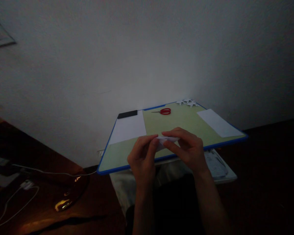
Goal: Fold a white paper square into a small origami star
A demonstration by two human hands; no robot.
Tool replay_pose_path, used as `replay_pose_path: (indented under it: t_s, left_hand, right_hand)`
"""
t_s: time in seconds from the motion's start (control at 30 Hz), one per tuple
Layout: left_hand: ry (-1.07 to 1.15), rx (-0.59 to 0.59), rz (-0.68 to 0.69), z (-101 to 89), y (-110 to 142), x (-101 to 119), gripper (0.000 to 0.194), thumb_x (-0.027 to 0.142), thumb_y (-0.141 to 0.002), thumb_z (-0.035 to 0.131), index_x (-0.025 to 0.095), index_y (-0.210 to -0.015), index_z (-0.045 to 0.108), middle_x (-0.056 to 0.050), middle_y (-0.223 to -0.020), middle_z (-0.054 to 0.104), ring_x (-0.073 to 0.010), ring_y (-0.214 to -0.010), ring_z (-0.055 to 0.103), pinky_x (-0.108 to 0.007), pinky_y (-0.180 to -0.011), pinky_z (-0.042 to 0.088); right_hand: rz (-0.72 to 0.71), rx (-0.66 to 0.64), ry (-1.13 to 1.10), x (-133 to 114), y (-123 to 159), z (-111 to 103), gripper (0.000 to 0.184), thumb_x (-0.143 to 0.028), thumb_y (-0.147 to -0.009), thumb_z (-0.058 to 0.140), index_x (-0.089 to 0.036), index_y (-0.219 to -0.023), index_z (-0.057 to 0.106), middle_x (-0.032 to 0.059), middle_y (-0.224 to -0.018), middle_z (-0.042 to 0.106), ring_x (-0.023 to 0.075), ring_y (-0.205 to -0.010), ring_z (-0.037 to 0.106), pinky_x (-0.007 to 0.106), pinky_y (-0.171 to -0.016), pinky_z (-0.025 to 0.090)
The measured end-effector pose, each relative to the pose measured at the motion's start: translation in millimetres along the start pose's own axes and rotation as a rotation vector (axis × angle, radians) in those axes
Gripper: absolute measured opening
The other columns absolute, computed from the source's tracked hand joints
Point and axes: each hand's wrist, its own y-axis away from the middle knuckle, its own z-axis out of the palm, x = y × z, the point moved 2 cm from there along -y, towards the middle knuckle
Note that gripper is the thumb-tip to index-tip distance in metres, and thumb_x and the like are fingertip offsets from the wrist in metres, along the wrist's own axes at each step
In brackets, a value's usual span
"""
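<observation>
In the head view, my left hand (144,156) and right hand (189,148) both pinch a small folded white paper (161,142) between thumb and fingers, above the near edge of the green board (176,124). I judge this piece partly folded, its final shape unclear, while several folded paper pieces (188,102) lie finished, it seems, at the far corner; flat white sheets (127,126) on either side look unworked, and the red-handled scissors (165,111) lie unheld.
</observation>
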Motion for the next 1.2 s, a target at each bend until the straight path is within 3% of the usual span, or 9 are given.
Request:
replay_pose_path:
  t_s: [0.13,0.3,0.8,1.2]
  left_hand:
    - [0.043,0.0,0.015,1.5,0.2,-1.3,0.006,0.027,-0.093,0.079,0.026,-0.096,0.084,-0.003,-0.095,0.077,-0.0171,-0.09,0.072,-0.027,-0.08,0.059]
    - [0.054,0.024,-0.037,2.5,3.0,-2.1,0.007,0.029,-0.093,0.079,0.025,-0.096,0.083,-0.002,-0.09,0.079,-0.0164,-0.082,0.074,-0.027,-0.075,0.062]
    - [-0.044,0.039,0.083,1.0,5.4,3.5,0.008,0.026,-0.097,0.074,0.026,-0.097,0.082,0.0,-0.09,0.077,-0.0151,-0.083,0.071,-0.025,-0.075,0.057]
    - [-0.092,0.099,0.148,1.4,2.5,-0.3,0.007,0.023,-0.095,0.074,0.024,-0.096,0.081,-0.001,-0.088,0.078,-0.0147,-0.08,0.073,-0.025,-0.073,0.059]
  right_hand:
    - [-0.018,0.028,-0.001,-3.4,-0.9,-0.1,0.021,-0.021,-0.092,0.079,-0.033,-0.109,0.081,0.0006,-0.094,0.078,0.019,-0.085,0.07,0.035,-0.076,0.058]
    - [-0.041,0.038,0.013,-7.0,-1.6,1.1,0.021,-0.019,-0.091,0.08,-0.033,-0.107,0.081,0.0006,-0.092,0.078,0.019,-0.083,0.07,0.036,-0.074,0.057]
    - [0.009,0.071,-0.035,-10.8,-2.6,4.5,0.016,-0.016,-0.09,0.081,-0.03,-0.098,0.081,-0.002,-0.087,0.077,0.0159,-0.079,0.068,0.032,-0.071,0.052]
    - [0.021,0.021,0.06,-12.8,-4.3,8.0,0.016,-0.017,-0.096,0.074,-0.03,-0.103,0.08,-0.0044,-0.092,0.077,0.013,-0.085,0.07,0.028,-0.077,0.052]
